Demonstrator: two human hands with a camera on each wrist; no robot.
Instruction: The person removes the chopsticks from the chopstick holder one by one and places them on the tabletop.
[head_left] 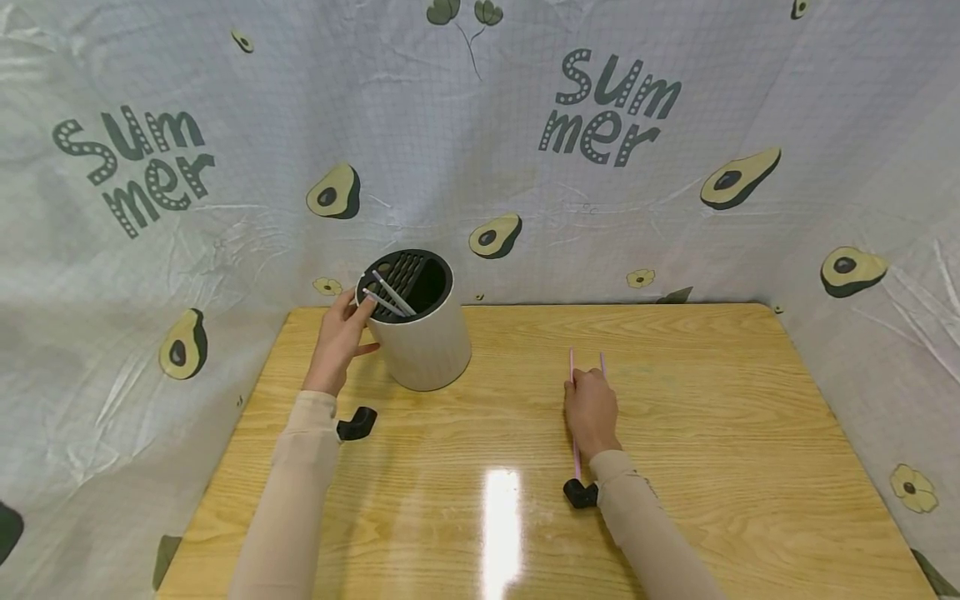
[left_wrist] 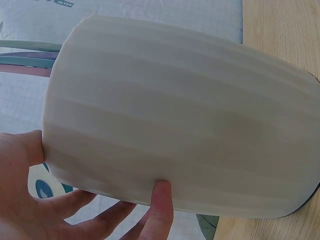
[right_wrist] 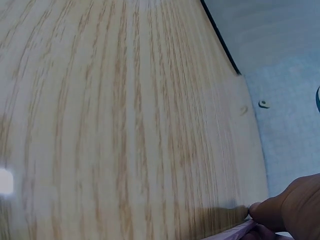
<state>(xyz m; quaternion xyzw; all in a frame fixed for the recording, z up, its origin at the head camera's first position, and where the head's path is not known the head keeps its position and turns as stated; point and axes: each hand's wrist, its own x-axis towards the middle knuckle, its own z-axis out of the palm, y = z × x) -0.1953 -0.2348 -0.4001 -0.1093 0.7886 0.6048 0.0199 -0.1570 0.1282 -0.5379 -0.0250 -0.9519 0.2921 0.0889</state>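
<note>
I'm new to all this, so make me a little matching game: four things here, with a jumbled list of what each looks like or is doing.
1. Left hand
2. Right hand
3. Container
4. Table

A. Light brown, with wood grain
B. Touching the container
C. Pale outside, black on top
D. Holding a pink stick

Pairs: 1-B, 2-D, 3-C, 4-A

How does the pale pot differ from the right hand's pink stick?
The pot is broad and rounded; the pink stick is slim and straight. The pot is pale with a black top, whereas the stick is pink. The pot stands upright, the left hand touching it; the stick is held in the right hand. Both are being touched.
</note>
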